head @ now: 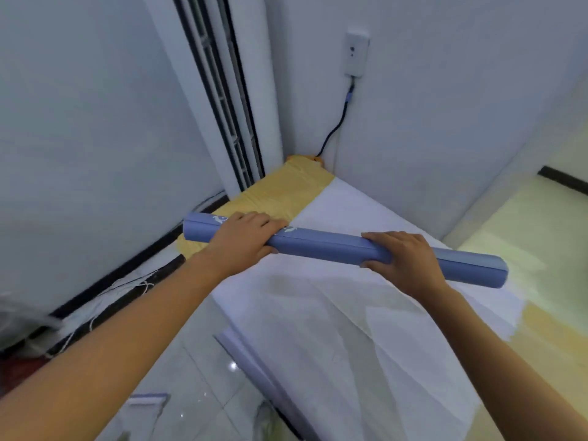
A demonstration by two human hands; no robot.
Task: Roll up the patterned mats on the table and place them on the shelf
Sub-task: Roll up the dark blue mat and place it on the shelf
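We see the blue mat fully rolled, slanting across frame centre over the white-covered worktop — resting or just lifted, can't tell. Left hand and right hand each wrap it, fingers over the top and thumbs under. They're spaced apart — we judge to stop it unrolling and keep it level for the shelf.

Walls block far corner; white cloth bare near rolled mat.

White walls – wall socket – glossy tiled floor
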